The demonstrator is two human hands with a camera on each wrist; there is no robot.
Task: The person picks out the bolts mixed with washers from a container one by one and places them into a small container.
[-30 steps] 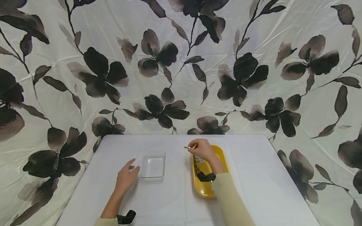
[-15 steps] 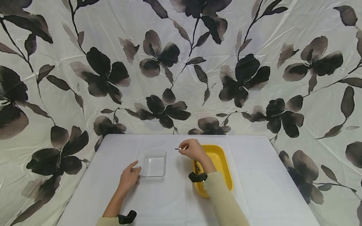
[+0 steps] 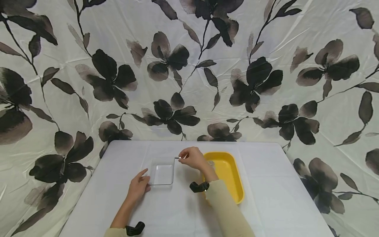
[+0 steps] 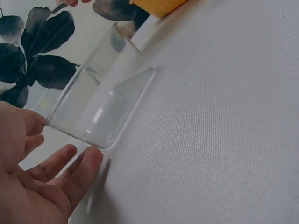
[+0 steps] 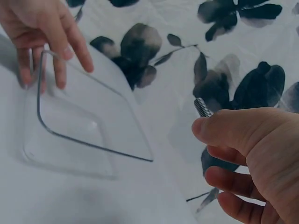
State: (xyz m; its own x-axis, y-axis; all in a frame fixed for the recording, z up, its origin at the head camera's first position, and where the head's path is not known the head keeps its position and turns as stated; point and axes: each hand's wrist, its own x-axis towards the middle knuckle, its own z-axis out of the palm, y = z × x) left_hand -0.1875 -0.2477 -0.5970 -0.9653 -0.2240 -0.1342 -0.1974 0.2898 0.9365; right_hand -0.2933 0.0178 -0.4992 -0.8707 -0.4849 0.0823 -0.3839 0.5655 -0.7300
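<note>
Moved left since a second ago, the right grip [image 3: 191, 157] is now clear of its earlier place over the yellow tray [image 3: 228, 179] and hangs close to the far right corner of a clear container [image 3: 173, 172], above its rim. This grip pinches a threaded metal piece [image 5: 202, 108] between thumb and fingertips; the threaded end sticks out leftward from the grip, apart from the container, while the rest is hidden in the fingers. Left grip [image 3: 138, 185] is slightly nearer the container than before, its fingers loosely spread at the near left corner: one finger meets the rim, another the base. From the left grip the container stands to the right, upright on the white surface [image 3: 272, 191]. From the right grip the tray lies to the right and nearer the person, partly covered by the wrist and pale sleeve [image 3: 227, 207]; a small pale piece [image 3: 211, 163] sits in it, just right of the grip, too small to identify. Beyond both grips hangs a floral cloth [image 3: 204, 89].
</note>
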